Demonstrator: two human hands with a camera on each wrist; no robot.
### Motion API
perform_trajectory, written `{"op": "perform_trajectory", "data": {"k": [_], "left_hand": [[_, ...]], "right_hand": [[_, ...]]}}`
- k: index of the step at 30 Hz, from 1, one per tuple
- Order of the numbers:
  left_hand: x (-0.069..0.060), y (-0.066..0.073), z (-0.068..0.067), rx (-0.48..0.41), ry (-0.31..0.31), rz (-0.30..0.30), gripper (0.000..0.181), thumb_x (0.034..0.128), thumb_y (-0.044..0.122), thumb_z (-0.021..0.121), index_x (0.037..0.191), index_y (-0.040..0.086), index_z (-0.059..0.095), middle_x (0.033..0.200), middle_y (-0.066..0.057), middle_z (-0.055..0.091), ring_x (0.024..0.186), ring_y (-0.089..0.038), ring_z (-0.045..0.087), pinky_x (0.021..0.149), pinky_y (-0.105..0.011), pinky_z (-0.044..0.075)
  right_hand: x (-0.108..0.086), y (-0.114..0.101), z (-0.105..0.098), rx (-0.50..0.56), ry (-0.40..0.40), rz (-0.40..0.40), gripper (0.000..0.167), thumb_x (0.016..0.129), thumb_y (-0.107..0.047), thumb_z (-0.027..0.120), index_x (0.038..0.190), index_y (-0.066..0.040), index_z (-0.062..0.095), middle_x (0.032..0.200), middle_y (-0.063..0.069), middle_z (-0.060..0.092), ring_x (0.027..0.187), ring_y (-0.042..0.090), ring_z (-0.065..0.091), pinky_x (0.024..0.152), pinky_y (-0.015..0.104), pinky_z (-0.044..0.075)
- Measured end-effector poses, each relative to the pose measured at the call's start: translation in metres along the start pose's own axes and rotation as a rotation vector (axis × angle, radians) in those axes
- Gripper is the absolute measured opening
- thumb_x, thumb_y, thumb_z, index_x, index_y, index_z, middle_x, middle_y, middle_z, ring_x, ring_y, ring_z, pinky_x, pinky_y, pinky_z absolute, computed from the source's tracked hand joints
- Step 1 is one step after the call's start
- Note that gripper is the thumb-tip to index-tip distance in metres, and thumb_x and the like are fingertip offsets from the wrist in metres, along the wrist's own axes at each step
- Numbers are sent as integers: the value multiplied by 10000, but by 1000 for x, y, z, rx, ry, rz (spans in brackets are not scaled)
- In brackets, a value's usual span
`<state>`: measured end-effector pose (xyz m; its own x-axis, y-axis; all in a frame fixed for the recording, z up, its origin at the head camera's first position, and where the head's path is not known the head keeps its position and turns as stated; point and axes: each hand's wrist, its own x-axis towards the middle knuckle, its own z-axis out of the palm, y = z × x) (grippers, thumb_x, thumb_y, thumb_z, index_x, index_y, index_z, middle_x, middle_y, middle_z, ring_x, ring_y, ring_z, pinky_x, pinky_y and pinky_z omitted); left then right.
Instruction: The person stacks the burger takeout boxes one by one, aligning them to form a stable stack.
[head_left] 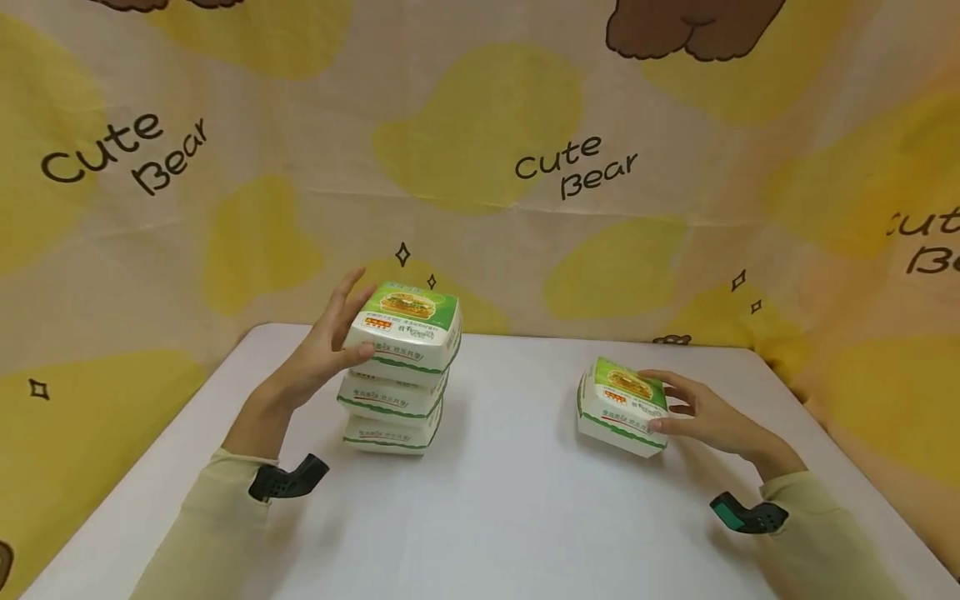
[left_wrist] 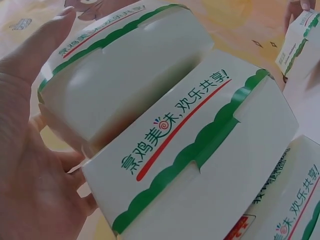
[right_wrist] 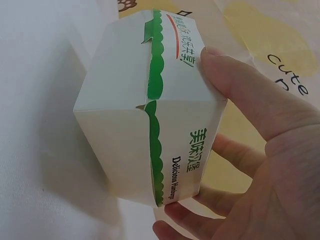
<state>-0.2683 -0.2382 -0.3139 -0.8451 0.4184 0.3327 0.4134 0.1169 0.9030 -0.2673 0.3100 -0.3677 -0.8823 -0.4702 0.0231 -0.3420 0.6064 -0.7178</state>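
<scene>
Three white-and-green paper burger boxes stand in a stack on the left side of the table. My left hand (head_left: 318,358) grips the top burger box (head_left: 408,321), thumb on its front and fingers at its far left side. Below it are the middle burger box (left_wrist: 200,145) and the bottom burger box (head_left: 386,433). Whether the top box fully rests on the middle one I cannot tell. To the right, my right hand (head_left: 701,412) holds another burger box (right_wrist: 135,110) by its right side, thumb on the front edge. That box sits askew and looks slightly tilted.
The white table (head_left: 510,500) lies under everything. A yellow-and-cream cloth (head_left: 480,142) printed with "Cute Bear" hangs behind the table and along its sides. Bare white tabletop separates the stack from the single box.
</scene>
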Motion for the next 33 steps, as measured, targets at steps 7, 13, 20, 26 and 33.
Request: {"op": "perform_trajectory", "data": {"k": [7, 13, 20, 26, 33], "left_hand": [[-3, 0, 0, 32, -6, -20, 1041, 905, 309, 736, 1586, 471, -35, 1717, -110, 36, 1530, -470, 184, 1107, -792, 211], [0, -1, 1, 20, -4, -12, 1082, 896, 312, 752, 1589, 444, -69, 1718, -120, 6, 1532, -470, 169, 1113, -788, 207], [-1, -5, 2, 11, -19, -30, 1120, 893, 409, 750, 1599, 402, -119, 1698, -168, 66, 1418, -467, 364, 1055, -627, 384], [0, -7, 3, -8, -27, -24, 1123, 880, 458, 756, 1596, 423, -108, 1706, -156, 58, 1439, -436, 371, 1079, -649, 357], [1, -9, 2, 13, -17, -20, 1096, 895, 431, 745, 1602, 411, -92, 1492, -217, 315, 1206, -233, 545, 976, -442, 451]], "right_hand": [[2, 0, 3, 7, -1, 1, 730, 920, -224, 710, 1543, -82, 357, 1586, 275, 321, 1370, 575, 372, 1066, 711, 385], [0, -1, 1, 2, -10, 6, 735, 926, -229, 704, 1550, -80, 346, 1594, 287, 300, 1381, 599, 347, 1070, 720, 371], [-2, 1, 1, 21, -21, -7, 727, 928, -215, 705, 1549, -86, 349, 1595, 286, 299, 1373, 600, 361, 1063, 716, 381], [-3, 4, 2, 27, -26, -11, 723, 932, -203, 697, 1552, -90, 343, 1597, 286, 297, 1378, 615, 345, 1058, 717, 383], [-1, 3, 2, 18, -36, -24, 718, 932, -205, 696, 1550, -91, 350, 1597, 295, 296, 1378, 609, 345, 1058, 719, 381]]}}
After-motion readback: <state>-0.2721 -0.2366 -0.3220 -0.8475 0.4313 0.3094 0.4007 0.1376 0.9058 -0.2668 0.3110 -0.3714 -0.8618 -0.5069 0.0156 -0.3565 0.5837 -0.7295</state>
